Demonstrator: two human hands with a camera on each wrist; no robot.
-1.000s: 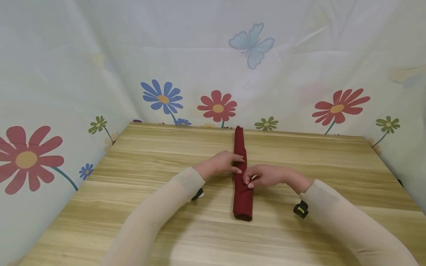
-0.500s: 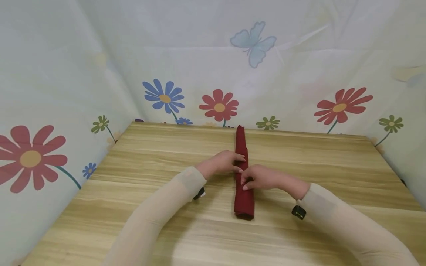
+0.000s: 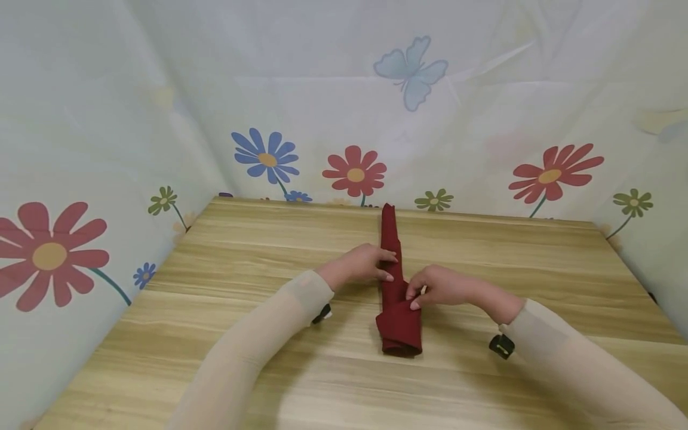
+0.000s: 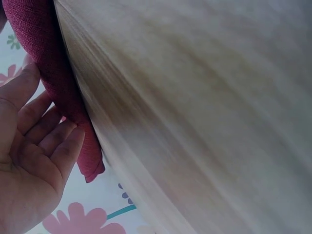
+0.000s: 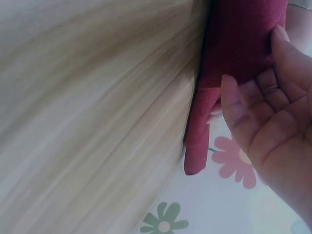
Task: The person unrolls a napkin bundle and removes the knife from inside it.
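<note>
Head view: right hand [image 3: 443,285] at the right side of the long, narrow, dark red cloth roll [image 3: 400,328]. Thumb and a bent finger pinch the edge of a loose layer near the roll's wide near end. Right wrist view: thumb against the cloth edge, other fingers loosely bent; whether all of their tips touch the roll cannot be told.

Left hand [image 3: 365,263] at the roll's left side, farther along its length than the right hand. Fingers extended, slightly bent, laid on the roll; thumb spread apart from them, toward the near end. Left wrist view: fingertips touch the cloth's side.

Roll: lies lengthwise between the two hands. Near end flared, cloth layers curled one inside another at its opening; a pointed flap juts to the left. Far end thin, reaching the far edge of the pale wood-grain table [image 3: 231,251].

Outward: left beige sleeve [image 3: 258,316] and right beige sleeve [image 3: 586,370] flank the roll, a small black device [image 3: 502,346] hanging under the right cuff. Beyond the roll's far end, a white printed backdrop [image 3: 317,48]: red flower [image 3: 355,175] just left of that end, blue flower [image 3: 267,159] farther left, pale blue butterfly [image 3: 412,71] above and slightly right.
</note>
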